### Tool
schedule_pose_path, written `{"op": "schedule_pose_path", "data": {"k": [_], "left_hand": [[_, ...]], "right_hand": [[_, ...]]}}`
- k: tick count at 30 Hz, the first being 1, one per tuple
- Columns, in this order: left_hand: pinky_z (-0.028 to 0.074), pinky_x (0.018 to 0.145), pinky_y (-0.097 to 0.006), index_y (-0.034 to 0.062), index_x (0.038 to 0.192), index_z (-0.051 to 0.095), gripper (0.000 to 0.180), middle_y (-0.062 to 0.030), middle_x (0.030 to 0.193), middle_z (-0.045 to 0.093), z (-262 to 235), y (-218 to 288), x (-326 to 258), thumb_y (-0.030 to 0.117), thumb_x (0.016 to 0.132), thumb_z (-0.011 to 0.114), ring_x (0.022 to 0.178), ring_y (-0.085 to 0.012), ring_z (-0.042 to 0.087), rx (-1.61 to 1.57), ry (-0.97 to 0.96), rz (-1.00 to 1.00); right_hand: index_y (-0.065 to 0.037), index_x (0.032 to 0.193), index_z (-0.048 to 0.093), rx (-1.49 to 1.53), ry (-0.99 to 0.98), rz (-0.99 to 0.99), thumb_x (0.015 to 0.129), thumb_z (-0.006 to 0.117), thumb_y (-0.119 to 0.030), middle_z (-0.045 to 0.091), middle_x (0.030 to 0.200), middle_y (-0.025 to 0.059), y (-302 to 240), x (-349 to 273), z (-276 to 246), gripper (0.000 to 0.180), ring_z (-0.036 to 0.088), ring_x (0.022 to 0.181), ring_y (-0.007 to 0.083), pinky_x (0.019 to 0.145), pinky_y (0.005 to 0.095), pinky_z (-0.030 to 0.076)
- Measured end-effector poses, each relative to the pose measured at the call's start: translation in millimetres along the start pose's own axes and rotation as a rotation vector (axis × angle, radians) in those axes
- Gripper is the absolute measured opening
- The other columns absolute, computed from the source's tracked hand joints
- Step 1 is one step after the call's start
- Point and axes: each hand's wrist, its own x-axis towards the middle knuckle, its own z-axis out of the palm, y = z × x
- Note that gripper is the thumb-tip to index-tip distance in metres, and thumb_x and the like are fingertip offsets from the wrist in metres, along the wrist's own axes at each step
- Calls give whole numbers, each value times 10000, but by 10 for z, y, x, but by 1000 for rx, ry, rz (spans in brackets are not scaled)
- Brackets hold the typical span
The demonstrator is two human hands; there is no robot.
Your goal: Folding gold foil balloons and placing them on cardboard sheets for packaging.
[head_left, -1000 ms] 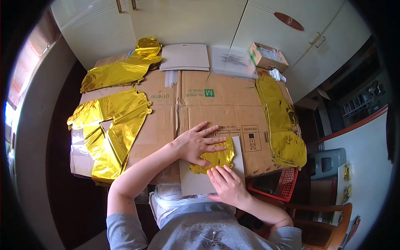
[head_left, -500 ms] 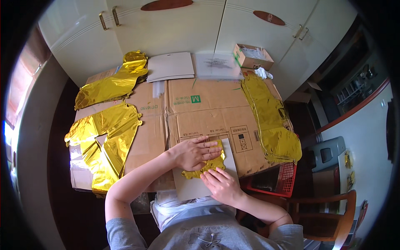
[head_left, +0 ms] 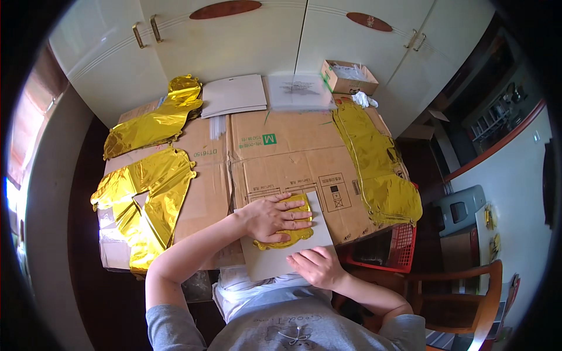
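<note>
Folded gold foil balloon (head_left: 295, 234) under left hand (head_left: 270, 217), right hand (head_left: 316, 266) just below on white card (head_left: 275, 262)

Bright daylight, fisheye warp, dark rim

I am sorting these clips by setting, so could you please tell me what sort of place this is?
Probably a room in a home used as a makeshift packing spot: white cupboard doors behind, a wooden chair, and a table covered in flattened cardboard with gold foil balloons on it.
</note>
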Motion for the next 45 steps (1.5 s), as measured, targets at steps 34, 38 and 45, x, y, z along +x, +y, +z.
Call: {"op": "schedule_pose_path", "data": {"k": [34,38,45], "left_hand": [[60,1205,-502,247,1485,368,583,-18,1563,308,35,88,24,505,965,411,1471,-253,203,-31,20,-52],[59,1202,-519,268,1491,349,580,-12,1564,306,15,100,-9,516,968,380,1470,-249,207,13,-7,-71],[50,1201,-526,278,1497,335,591,-17,1564,307,17,75,35,539,967,356,1468,-245,208,-6,-30,-58]], "right_hand": [[-63,1180,649,64,-138,374,857,569,-158,609,1278,99,1139,-314,-516,346,538,1235,278,1088,490,332],[-80,1175,647,207,-80,246,860,621,-122,648,1217,80,962,285,-174,318,567,1208,231,1056,481,375],[-94,1119,658,198,-106,284,806,657,-89,706,1074,60,1169,365,394,313,639,1090,222,1009,449,421]]}}
